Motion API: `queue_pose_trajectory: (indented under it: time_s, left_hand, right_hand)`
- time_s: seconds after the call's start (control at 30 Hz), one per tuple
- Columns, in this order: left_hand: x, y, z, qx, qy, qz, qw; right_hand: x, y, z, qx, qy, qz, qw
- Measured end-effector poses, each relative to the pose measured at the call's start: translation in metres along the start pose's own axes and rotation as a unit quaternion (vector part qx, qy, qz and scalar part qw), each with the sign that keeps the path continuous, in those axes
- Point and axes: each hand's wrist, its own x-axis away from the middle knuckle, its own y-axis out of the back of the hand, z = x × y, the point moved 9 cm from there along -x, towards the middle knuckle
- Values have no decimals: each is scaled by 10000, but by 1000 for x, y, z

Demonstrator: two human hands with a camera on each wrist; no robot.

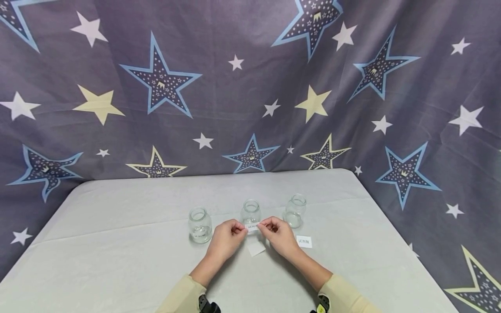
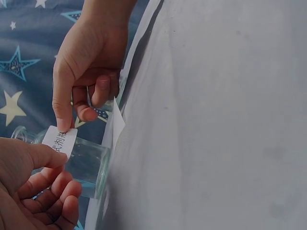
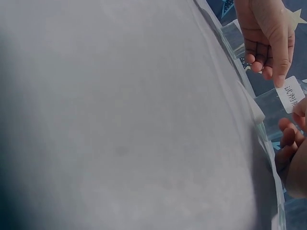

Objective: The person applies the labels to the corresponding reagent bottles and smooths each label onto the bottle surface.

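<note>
Between both hands a small white label (image 1: 252, 228) with printed characters is held by its two ends, in front of the middle glass jar (image 1: 251, 208). My left hand (image 1: 228, 238) pinches its left end; my right hand (image 1: 279, 237) pinches its right end. In the left wrist view the label (image 2: 60, 140) overlaps the jar (image 2: 87, 160); whether it touches the glass I cannot tell. A blank white paper piece (image 1: 256, 248) lies just below the hands, one edge raised in the left wrist view.
To the left stands a glass jar (image 1: 200, 226) bearing a printed label low on its side. Another glass jar (image 1: 294, 213) stands at the right, with a printed label card (image 1: 304, 241) lying nearer me. A star-patterned curtain (image 1: 219, 95) hangs behind the white-covered table (image 1: 117, 261).
</note>
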Motion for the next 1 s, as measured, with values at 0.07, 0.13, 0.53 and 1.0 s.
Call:
queue_pose_trajectory:
  time_s: [0.07, 0.13, 0.53, 1.0]
  left_hand:
    - [0, 0, 0, -32, 0, -8, 10000]
    - [-1, 0, -1, -63, 7, -24, 10000]
    - [-3, 0, 0, -186, 101, -51, 9998]
    - [-1, 3, 2, -359, 350, -96, 9987]
  right_hand:
    - [0, 1, 2, 34, 34, -30, 10000]
    - [0, 1, 3, 85, 63, -65, 9999]
    - [-10, -2, -31, 321, -27, -254, 9992]
    - [-10, 5, -32, 372, -36, -241, 9990]
